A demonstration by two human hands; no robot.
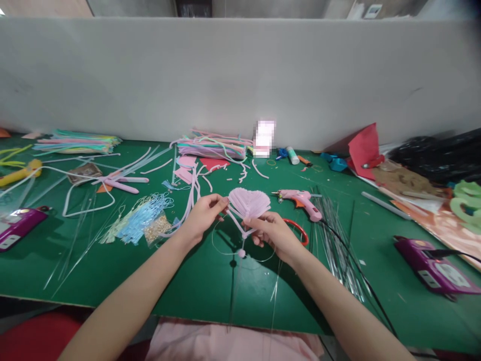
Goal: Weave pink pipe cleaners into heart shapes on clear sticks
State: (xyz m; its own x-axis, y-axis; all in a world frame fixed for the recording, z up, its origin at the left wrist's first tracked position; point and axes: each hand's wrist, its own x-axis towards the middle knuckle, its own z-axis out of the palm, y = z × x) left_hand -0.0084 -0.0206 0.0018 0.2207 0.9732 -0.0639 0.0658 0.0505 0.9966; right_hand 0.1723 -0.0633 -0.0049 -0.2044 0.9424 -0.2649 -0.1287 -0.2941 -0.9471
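A pale pink heart-shaped piece (250, 200), which looks made of pipe cleaners, is held up over the table's middle. My right hand (268, 228) grips its lower right side, thumb on the front. My left hand (208, 213) pinches near the heart's left edge, at the upper end of a pink pipe cleaner (236, 224) that slopes down to a joint below the heart. From that joint hangs a small pink ball (241, 253) on a thin stem. A clear thin loop of line curves around both sides below my hands.
A pink glue gun (298, 198) and red-handled scissors (302, 233) lie right of my hands, beside many thin wires (338, 245). Bundles of pipe cleaners (214, 147) line the back by the grey partition (225, 75). Blue tassels (141, 220) and a bead bag (157, 229) lie left. Purple power strips (432, 265) flank the table.
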